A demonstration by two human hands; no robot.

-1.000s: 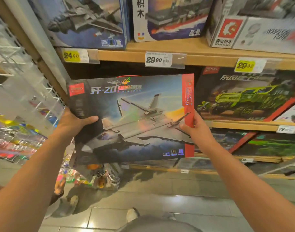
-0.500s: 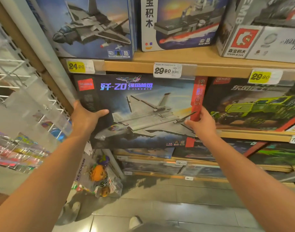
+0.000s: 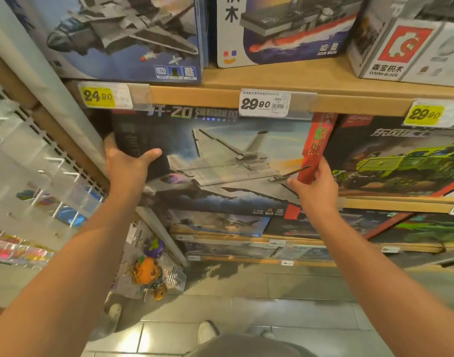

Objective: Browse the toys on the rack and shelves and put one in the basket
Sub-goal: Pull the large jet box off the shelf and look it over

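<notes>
A large dark box with a grey fighter jet printed on it [image 3: 220, 161] stands in the second shelf row, its top edge tucked under the wooden shelf [image 3: 195, 96] above. My left hand [image 3: 125, 163] grips the box's left edge, thumb across its front. My right hand [image 3: 316, 184] holds the box's red right-hand strip, thumb on the front. No basket is in view.
A green-truck box [image 3: 400, 161] stands right beside the jet box. More boxes fill the shelf above and the lower shelves. A white wire rack [image 3: 40, 176] with hanging toys is at the left. Packaged pumpkin toys [image 3: 148, 271] hang low. Tiled floor below.
Both hands have pushed the jet box up and back into the shelf slot; its title now sits partly behind the shelf edge and price tags.
</notes>
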